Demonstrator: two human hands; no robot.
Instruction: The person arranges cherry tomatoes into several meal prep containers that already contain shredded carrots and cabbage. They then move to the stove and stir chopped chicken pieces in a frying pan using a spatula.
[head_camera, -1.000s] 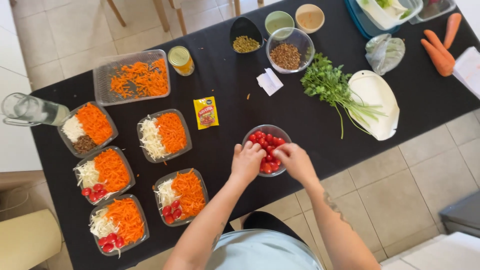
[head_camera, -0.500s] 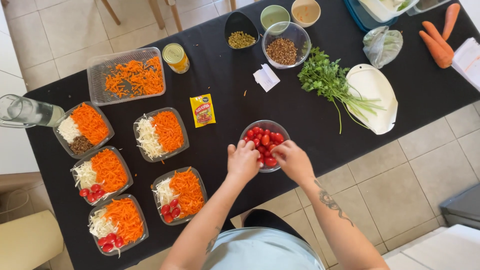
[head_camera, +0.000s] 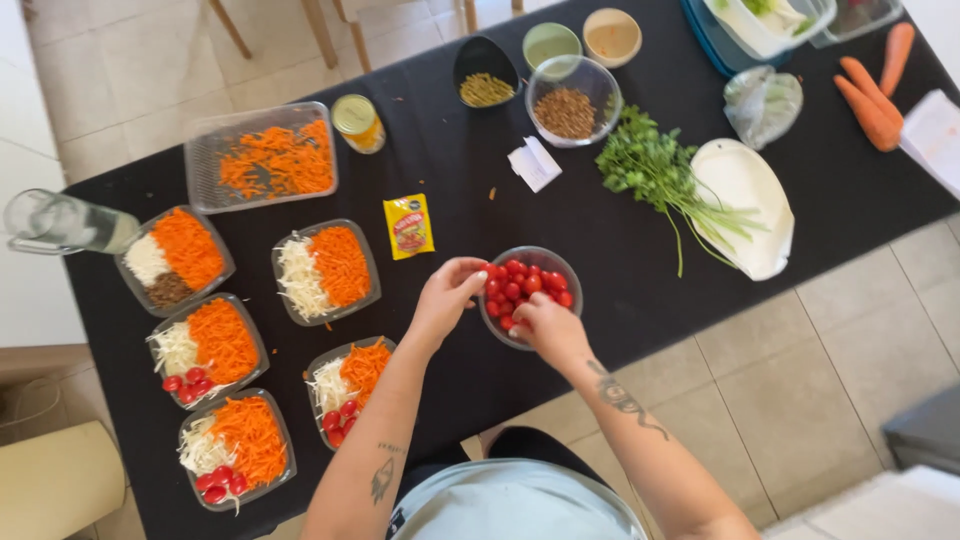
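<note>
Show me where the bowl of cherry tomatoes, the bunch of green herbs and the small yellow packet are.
bowl of cherry tomatoes (head_camera: 545, 268): head view, on the tomatoes near its far rim.
bunch of green herbs (head_camera: 648, 162): head view, on the leafy part.
small yellow packet (head_camera: 409, 226): head view, on its middle.

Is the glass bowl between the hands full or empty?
Partly full: the glass bowl holds a heap of red cherry tomatoes, with both hands at it.
</note>
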